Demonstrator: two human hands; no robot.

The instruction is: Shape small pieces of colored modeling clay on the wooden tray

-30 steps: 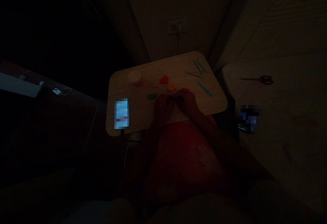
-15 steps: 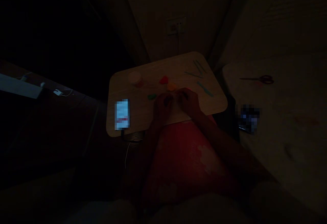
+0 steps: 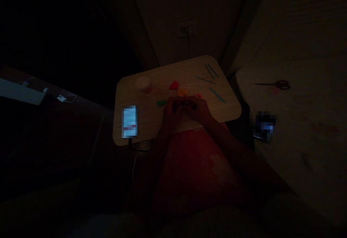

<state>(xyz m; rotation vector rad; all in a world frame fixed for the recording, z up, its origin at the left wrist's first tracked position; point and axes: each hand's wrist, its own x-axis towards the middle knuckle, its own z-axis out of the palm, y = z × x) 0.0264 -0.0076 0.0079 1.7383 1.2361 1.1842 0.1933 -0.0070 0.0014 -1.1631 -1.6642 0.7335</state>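
- Two hands meet above the wooden table [image 3: 222,112]: your left hand [image 3: 170,113] and your right hand [image 3: 197,109].
- Your fingers [image 3: 180,104] curl together; it's too dark to tell whether they clamp anything.
- Just beyond them lie orange clay [image 3: 182,92] and pink clay [image 3: 198,95].
- Red clay [image 3: 174,85] and green clay [image 3: 161,102] sit nearby.
- Teal modelling tools [image 3: 217,94] lie to your right.

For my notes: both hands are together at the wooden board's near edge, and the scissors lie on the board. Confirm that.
No: the scissors lie off the wooden board, on the pale surface to its right, as the head view shows. The rest stands.
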